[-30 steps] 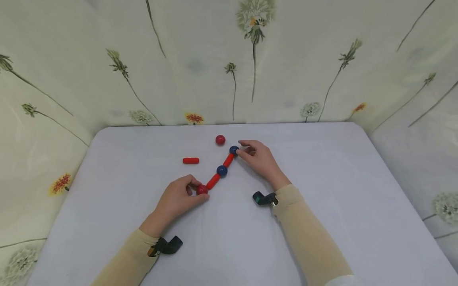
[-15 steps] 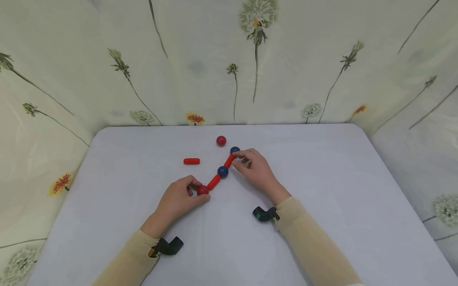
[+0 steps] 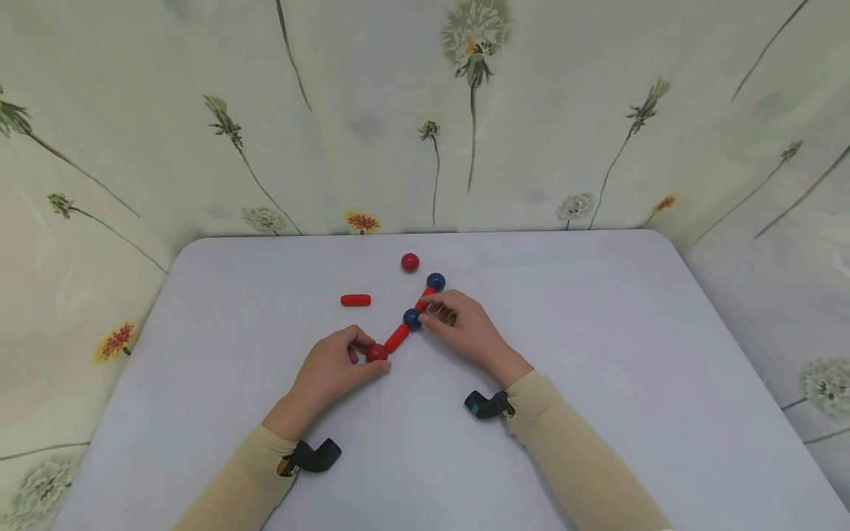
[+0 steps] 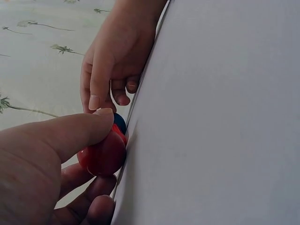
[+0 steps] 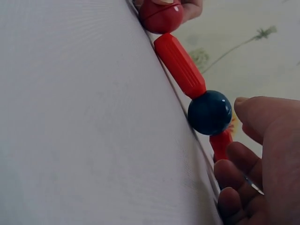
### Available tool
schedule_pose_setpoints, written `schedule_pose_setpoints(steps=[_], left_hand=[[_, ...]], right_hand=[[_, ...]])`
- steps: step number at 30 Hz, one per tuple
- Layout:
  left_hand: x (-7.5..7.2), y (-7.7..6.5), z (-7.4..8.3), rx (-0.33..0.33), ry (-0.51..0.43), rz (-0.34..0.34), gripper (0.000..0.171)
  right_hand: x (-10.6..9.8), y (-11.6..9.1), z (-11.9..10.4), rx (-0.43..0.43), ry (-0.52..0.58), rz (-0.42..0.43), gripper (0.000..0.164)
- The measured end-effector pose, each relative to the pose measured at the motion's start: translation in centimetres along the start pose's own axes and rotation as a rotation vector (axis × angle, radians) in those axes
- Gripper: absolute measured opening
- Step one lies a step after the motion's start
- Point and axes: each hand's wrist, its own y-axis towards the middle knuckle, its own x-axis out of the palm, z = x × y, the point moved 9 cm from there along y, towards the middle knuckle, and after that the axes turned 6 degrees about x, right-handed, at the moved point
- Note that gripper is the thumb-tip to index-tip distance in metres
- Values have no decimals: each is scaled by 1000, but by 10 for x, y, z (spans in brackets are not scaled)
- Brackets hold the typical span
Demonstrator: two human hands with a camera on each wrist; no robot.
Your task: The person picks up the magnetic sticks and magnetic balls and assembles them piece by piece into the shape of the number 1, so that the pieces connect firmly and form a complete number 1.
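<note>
My left hand (image 3: 332, 366) pinches a red ball (image 3: 376, 352) between thumb and fingers at the near end of a slanting chain. From that ball a red rod (image 5: 180, 65) runs to a blue ball (image 5: 210, 112) in the middle. Beyond it a second red rod (image 5: 220, 145), partly hidden by fingers, leads to another blue ball (image 3: 435, 281) at the far end. My right hand (image 3: 461, 324) is beside the middle blue ball, fingers loosely bent around the second rod. In the right wrist view, a small gap shows between its thumb and the ball.
A loose red ball (image 3: 409, 262) lies near the table's back edge, left of the chain's far end. One loose red rod (image 3: 356, 300) is left of the chain. The white table (image 3: 617, 332) ends at a flowered cloth backdrop (image 3: 345, 147).
My right hand has let go of the far blue ball and come down along the chain to the middle blue ball. My left hand stays on the red ball.
</note>
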Motion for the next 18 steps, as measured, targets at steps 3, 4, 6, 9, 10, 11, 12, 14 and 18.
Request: schedule_pose_setpoints(steps=[3, 4, 6, 9, 10, 11, 12, 14, 18], left_hand=[[0, 0, 1, 1, -3, 4, 37], [0, 0, 0, 2, -3, 5, 36], [0, -1, 0, 4, -2, 7, 36], [1, -1, 0, 8, -1, 9, 36], [1, 0, 0, 9, 1, 10, 36], [1, 0, 0, 10, 2, 10, 36], [2, 0, -1, 11, 4, 11, 36], [2, 0, -1, 11, 11, 13, 36], [2, 1, -2, 8, 18, 12, 37]], right_hand=[[2, 0, -3, -26, -19, -12, 34], [4, 0, -3, -38, -27, -15, 35], [5, -1, -5, -60, -42, -16, 37], [7, -1, -6, -84, -69, -14, 39], [8, -1, -6, -88, -74, -15, 40], [9, -1, -5, -90, -79, -17, 40], [9, -1, -5, -91, -83, -18, 41], [10, 0, -5, -88, -93, -26, 41], [14, 1, -4, -72, -133, -49, 41]])
